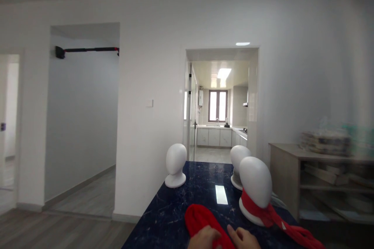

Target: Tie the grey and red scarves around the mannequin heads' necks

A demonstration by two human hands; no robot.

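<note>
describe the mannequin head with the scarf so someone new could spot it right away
Start at the dark blue marble table in the foreground. Three white mannequin heads stand on it; take the nearest one, on the right side, close to the wooden shelf unit. It alone has a red scarf tied around its neck, while the other two are bare.

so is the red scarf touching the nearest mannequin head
Touching. The head view shows the red scarf wrapped around the neck of the nearest mannequin head, its ends trailing onto the dark marble table.
</note>
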